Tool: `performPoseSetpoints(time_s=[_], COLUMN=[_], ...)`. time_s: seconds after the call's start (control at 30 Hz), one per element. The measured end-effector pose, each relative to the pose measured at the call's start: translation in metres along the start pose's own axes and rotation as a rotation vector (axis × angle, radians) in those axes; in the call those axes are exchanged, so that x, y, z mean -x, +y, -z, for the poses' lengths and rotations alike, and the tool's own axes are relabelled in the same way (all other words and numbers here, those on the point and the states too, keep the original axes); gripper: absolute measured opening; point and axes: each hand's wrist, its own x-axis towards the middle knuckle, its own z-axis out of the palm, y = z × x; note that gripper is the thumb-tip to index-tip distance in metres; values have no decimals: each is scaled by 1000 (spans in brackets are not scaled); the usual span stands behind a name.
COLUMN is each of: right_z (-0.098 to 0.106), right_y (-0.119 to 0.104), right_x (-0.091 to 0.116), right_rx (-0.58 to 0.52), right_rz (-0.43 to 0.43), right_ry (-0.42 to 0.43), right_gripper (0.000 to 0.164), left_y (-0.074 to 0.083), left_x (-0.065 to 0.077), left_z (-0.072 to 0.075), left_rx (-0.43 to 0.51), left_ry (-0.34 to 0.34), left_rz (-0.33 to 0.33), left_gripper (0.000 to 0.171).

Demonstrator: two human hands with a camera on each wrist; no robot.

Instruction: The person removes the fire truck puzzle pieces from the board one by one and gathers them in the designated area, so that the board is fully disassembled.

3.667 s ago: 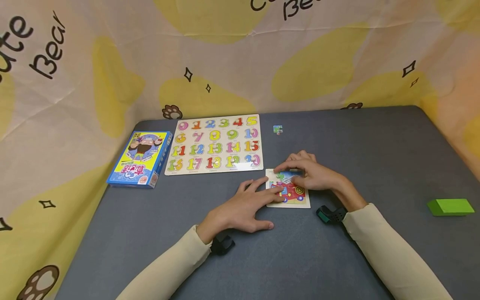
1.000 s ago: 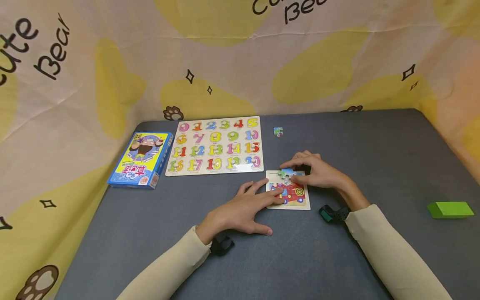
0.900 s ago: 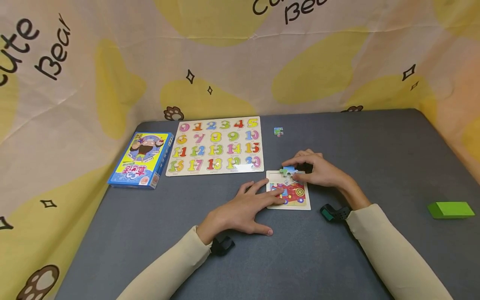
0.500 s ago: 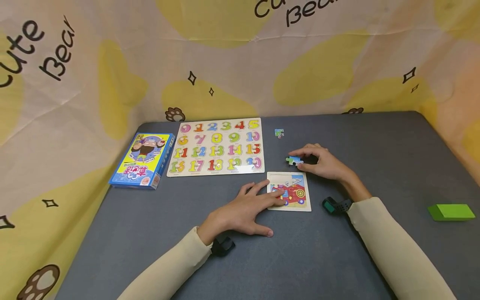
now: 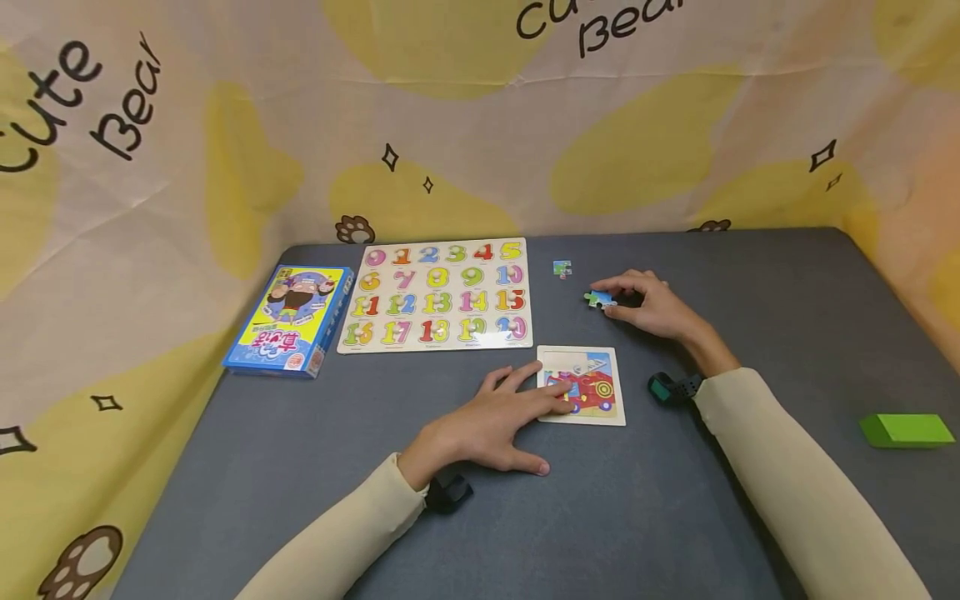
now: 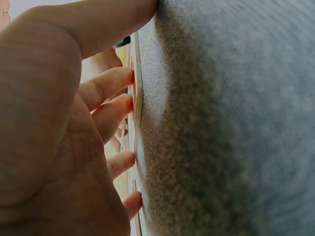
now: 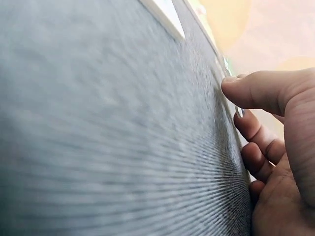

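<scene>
A small square jigsaw puzzle (image 5: 600, 388) with a red vehicle picture lies on the dark table; the upper left of its frame shows bare backing. My left hand (image 5: 495, 421) spreads over it, fingertips resting on its left part, thumb on the table. Beyond the puzzle, my right hand (image 5: 656, 307) pinches a blue and green jigsaw piece (image 5: 600, 299) between thumb and fingers, at or just above the table. In the right wrist view the thumb hides most of that piece. Another loose jigsaw piece (image 5: 562, 268) lies farther back, left of the right hand.
A number board (image 5: 420, 340) lies behind the left hand, with a blue and yellow box (image 5: 288, 321) to its left. At the far right sits a green block (image 5: 906, 431). A printed cloth (image 5: 465, 125) stands along the table's back and left.
My right hand has lifted the blue and green piece out of the puzzle and carried it back and to the right. The left hand stays on the puzzle.
</scene>
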Motion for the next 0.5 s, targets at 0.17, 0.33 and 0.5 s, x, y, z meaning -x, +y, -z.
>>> performPoseSetpoints(time_s=[0.17,0.33,0.5], right_z=[2,6,9], right_y=[6,8,9], right_x=[-11,-20,-27], right_rx=[27,42,46], right_rz=[-20,-49,-83], right_ry=[13,9,-1], right_gripper=[36,37,38], left_y=[0,1,2], left_x=[0,0,0], left_z=[1,1,2], left_rx=[6,11,16], left_ry=[2,2,2], left_rz=[2,10,16], left_gripper=[77,77,77])
